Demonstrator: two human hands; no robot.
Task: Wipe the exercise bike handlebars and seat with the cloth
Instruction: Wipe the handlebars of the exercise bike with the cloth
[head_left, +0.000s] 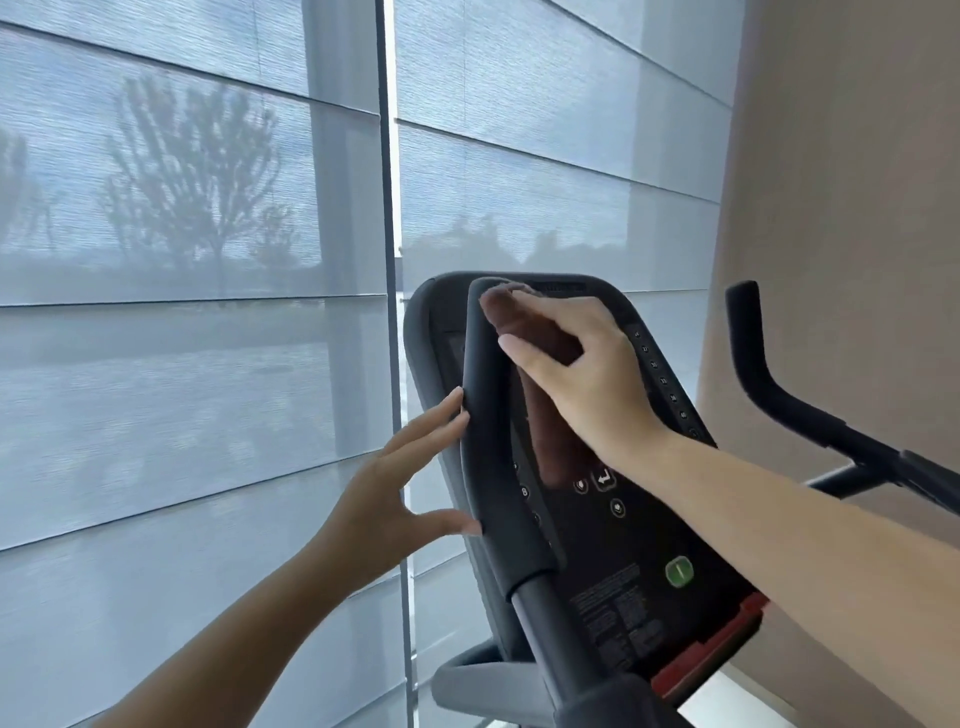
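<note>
Cloth (550, 431), brown, drapes over the top of the near handlebar (488, 457), hanging before the console (623, 551); right hand (587, 374) grips it there; left hand (389, 499), fingers straight, touches the handlebar's outer side.

Brown cloth (550, 431) hangs from the black handlebar (488, 441) top.

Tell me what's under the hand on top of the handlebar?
A brown cloth sits under the right hand, draped on the handlebar, seemingly hanging down over the console. The part beneath the palm is hidden.
</note>
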